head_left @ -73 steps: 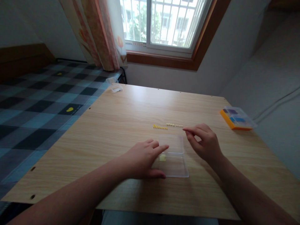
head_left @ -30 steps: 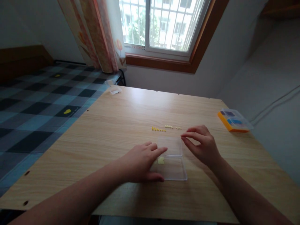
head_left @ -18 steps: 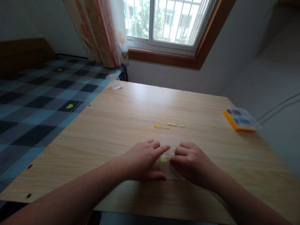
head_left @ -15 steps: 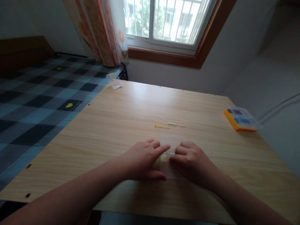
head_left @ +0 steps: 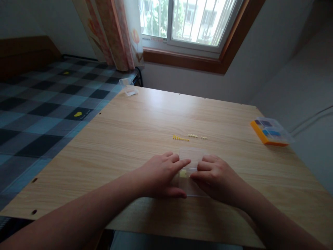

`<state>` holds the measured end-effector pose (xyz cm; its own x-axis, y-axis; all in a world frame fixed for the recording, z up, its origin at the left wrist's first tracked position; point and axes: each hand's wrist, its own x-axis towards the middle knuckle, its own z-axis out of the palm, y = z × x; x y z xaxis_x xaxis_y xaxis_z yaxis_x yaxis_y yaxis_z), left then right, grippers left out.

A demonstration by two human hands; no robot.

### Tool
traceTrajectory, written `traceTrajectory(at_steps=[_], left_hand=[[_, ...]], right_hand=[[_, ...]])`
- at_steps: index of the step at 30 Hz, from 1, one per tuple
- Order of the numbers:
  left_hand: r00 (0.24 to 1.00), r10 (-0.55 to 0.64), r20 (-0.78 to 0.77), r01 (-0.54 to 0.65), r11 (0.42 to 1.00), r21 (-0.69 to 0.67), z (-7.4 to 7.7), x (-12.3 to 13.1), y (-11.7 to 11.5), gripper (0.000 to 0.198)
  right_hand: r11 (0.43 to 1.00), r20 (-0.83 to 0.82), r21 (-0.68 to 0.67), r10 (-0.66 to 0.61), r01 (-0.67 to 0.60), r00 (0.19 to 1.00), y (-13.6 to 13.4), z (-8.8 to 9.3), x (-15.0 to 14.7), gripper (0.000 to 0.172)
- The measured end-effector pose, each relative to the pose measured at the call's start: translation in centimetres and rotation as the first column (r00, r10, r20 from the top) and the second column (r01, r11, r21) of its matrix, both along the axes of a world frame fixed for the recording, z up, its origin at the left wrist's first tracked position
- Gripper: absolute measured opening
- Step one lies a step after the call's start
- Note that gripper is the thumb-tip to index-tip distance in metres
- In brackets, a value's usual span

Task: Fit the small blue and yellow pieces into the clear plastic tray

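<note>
A clear plastic box (head_left: 194,190) lies with its lid (head_left: 191,152) folded back on the table in front of me. A pale yellow block of small pieces (head_left: 183,173) sits in its left part. My left hand (head_left: 166,176) rests at the box's left side, index finger and thumb stretched apart over it. Over the right part, my right hand (head_left: 214,177) is closed in a pinch, with a tiny pale piece (head_left: 189,176) just showing at its fingertips. Beyond the lid stand a row of small yellow pieces (head_left: 180,138) and several cream ones (head_left: 193,135).
An orange case with a clear lid (head_left: 269,133) lies at the table's right edge. Another open clear box (head_left: 130,91) stands at the far left corner. A bed with a checked cover (head_left: 52,111) adjoins the wooden table (head_left: 117,132) on the left; a window is behind.
The view has shifted slightly. Both hands keep nearly the same places at the box, and a tiny pale spot now shows at my right fingertips.
</note>
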<state>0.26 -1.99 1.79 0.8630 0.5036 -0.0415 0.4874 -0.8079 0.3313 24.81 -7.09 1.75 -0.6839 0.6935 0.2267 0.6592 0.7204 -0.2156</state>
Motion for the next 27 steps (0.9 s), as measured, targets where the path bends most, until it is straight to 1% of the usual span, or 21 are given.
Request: traceTrajectory(at_steps=[6, 27], left_hand=[[1.0, -0.004, 0.014, 0.004, 1.0, -0.003, -0.11, 0.0, 0.01, 0.089], [1.0, -0.002, 0.004, 0.002, 1.0, -0.013, 0.16, 0.04, -0.03, 0.091]], right_hand=[[1.0, 0.013, 0.02, -0.006, 0.005, 1.0, 0.03, -0.42, -0.17, 0.022], [0.999, -0.009, 0.025, -0.022, 0.023, 1.0, 0.04, -0.36, -0.24, 0.022]])
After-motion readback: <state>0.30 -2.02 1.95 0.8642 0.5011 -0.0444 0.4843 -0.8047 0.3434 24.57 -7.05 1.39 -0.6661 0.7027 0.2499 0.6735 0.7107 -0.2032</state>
